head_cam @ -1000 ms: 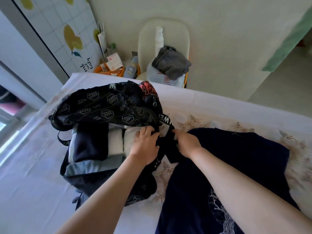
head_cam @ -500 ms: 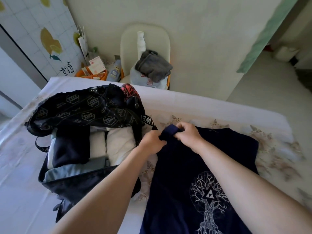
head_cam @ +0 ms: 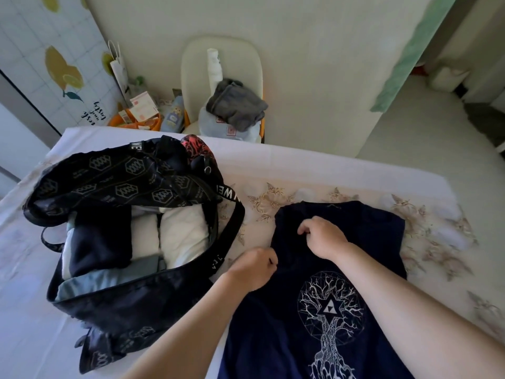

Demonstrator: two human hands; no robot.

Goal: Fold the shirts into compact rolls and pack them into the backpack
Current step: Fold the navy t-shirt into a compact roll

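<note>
A navy shirt (head_cam: 360, 242) with a white tree print lies spread on the bed at the right. My left hand (head_cam: 252, 270) pinches its left edge, fingers curled. My right hand (head_cam: 322, 236) lies on the shirt's upper part with the fingers curled into the cloth. The black patterned backpack (head_cam: 120, 305) lies open at the left. Inside it sit rolled shirts: white rolls (head_cam: 183, 236), a dark navy roll (head_cam: 95, 242) and a light blue one (head_cam: 90, 281).
The bed (head_cam: 314, 170) has a white sheet with a pale printed pattern. Behind it stands a cream chair (head_cam: 191, 67) holding grey clothes (head_cam: 235, 105). An orange basket (head_cam: 153, 124) with small items sits on the floor at the left. The backpack strap (head_cam: 226, 236) lies between bag and shirt.
My hands have left the backpack's opening and moved right onto the navy shirt. The folded-over left sleeve they held half a second ago now lies tucked onto the shirt. The view has swung right.
</note>
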